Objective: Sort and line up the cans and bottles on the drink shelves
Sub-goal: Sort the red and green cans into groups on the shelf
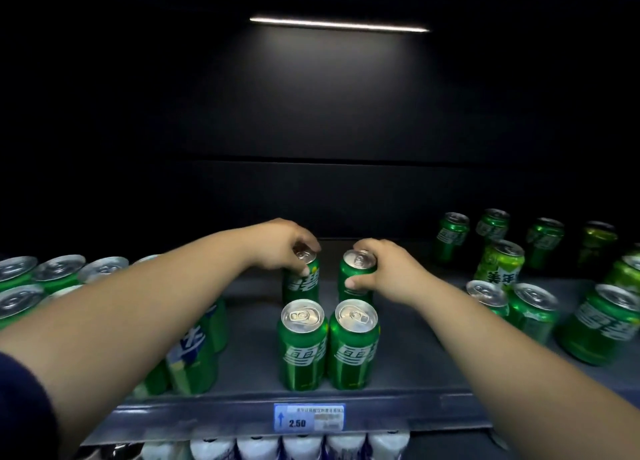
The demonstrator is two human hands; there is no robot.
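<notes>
Two green cans [303,345] [353,347] stand side by side at the front middle of the grey shelf [415,362]. Directly behind them stand two more green cans. My left hand [282,243] grips the rear left can [301,283] from above by its rim. My right hand [384,272] holds the rear right can [355,276] from the side and top. Both held cans are upright on the shelf.
A tight block of green cans [20,279] fills the left, partly behind my left arm. Loose green cans [533,307], one lighter green [500,264], stand scattered at the right. A price tag [309,417] sits on the shelf edge; white caps [301,445] show below.
</notes>
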